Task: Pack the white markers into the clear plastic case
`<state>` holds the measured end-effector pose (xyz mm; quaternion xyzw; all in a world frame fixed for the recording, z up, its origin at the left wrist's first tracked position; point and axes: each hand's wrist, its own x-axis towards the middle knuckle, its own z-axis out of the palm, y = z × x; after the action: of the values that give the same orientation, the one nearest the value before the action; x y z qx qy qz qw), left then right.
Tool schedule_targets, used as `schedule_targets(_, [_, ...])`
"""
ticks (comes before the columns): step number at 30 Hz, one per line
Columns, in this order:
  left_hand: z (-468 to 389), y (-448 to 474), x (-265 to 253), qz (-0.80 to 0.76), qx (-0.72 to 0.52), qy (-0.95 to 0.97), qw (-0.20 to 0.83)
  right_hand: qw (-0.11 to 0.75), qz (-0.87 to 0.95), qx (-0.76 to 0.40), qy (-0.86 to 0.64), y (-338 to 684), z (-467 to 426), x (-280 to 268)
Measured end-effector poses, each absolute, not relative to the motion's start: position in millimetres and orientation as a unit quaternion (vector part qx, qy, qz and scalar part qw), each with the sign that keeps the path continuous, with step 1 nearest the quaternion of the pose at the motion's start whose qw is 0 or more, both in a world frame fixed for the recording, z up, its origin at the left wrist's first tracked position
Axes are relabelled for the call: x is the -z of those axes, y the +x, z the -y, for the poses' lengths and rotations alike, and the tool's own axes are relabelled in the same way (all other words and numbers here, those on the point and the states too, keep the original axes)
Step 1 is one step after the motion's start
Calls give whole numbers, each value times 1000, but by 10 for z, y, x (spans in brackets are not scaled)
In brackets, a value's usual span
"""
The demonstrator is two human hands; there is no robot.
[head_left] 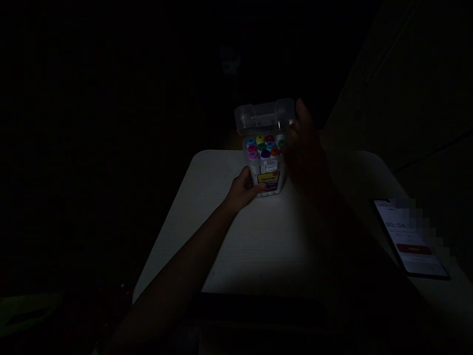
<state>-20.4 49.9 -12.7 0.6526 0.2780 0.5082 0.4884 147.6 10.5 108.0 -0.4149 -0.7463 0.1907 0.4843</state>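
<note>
A clear plastic marker case (pixel 283 178) stands upright on the table, its transparent lid (pixel 264 114) raised at the back. Inside it are several markers (pixel 265 154) with coloured caps, among them pink, purple, orange, blue, green, yellow and red. A yellow and dark label covers the lower front. My left hand (pixel 242 191) is closed around the case's lower left side, thumb across the label. At the right of the raised lid is my right hand (pixel 303 143), deep in shadow, one finger stretched upward. Whether its other fingers touch the lid or a marker cannot be made out.
The pale table (pixel 221 236) has rounded far corners. A phone (pixel 410 241) with a lit timer screen lies by its right edge, partly pixelated. A greenish item (pixel 27 308) shows at lower left. The surroundings are very dark.
</note>
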Motion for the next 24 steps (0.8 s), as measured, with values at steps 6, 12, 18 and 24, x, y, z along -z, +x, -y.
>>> schedule_targets(6, [-496,-165,115,-264,-529,634,499,450,787,-63,-418,1467,-22,-988])
schedule_targets(12, [-497,-169,117,-275,-525,634,497,466,772,-118,-415,1485,-87,-940])
schedule_targets(18, [-486,-172,92,-273,-524,634,498,470,770,-103,-418,1493,-44,-961])
schedule_targets(24, [-506,-185,132,-276,-522,640,492,466,777,-89,-414,1519,-49,-962])
